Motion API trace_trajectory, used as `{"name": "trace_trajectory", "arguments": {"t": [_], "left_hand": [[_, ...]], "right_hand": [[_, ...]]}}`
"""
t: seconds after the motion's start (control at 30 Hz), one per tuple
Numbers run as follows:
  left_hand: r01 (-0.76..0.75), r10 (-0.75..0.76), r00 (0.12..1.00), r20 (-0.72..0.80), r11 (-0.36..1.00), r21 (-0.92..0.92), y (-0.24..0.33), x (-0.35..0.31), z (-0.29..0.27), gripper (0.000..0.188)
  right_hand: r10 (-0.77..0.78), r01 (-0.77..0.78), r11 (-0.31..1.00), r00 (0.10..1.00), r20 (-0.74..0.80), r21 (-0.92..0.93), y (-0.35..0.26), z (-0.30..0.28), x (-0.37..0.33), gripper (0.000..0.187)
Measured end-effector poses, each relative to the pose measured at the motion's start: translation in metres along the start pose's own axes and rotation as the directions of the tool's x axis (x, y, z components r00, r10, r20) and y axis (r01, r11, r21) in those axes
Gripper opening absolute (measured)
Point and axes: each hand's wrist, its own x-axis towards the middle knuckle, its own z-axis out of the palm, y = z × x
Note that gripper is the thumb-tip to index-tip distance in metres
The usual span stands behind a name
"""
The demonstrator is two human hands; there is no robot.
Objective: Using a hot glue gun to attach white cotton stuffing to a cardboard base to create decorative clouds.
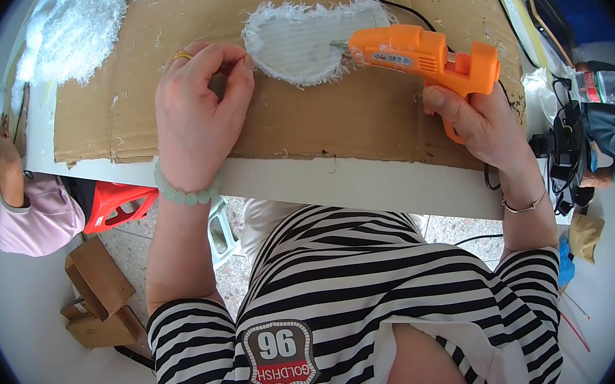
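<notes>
Tabletop (395, 191), white, showing at its near edge under a brown cardboard sheet (360, 125), the latter presumably laid to shield the surface; loose white fibre (78, 36), heaped at far left, likely to keep it out from under the hands; glue gun (404, 43), orange, handle wrapped by the closed fingers of the right hand (485, 119), nose turned left, a grip that seems to favour aiming; left hand (196, 106), fingers curled, thumb and forefinger tips nearly meeting at the left rim of the fringed white piece (294, 39), perhaps to steady it, whether they pinch it one cannot tell; said piece, flat on the cardboard between both hands, its smoother face up, apparently for access; nozzle (338, 44), metallic, over its right half, contact uncertain
</notes>
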Motion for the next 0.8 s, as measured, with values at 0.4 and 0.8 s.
{"name": "trace_trajectory", "arguments": {"t": [0.4,0.8], "left_hand": [[-0.008,0.008,1.000,0.010,1.000,0.003,-0.0002,0.0000,0.0005,0.002],[-0.020,0.020,1.000,0.010,1.000,-0.007,0.0001,-0.0007,0.0006,0.000]], "right_hand": [[-0.085,0.083,0.994,0.996,-0.026,-0.074,-0.0018,0.0032,0.0033,0.018],[-0.178,0.176,0.974,0.984,0.000,-0.142,-0.0043,0.0039,0.0032,0.019]]}}
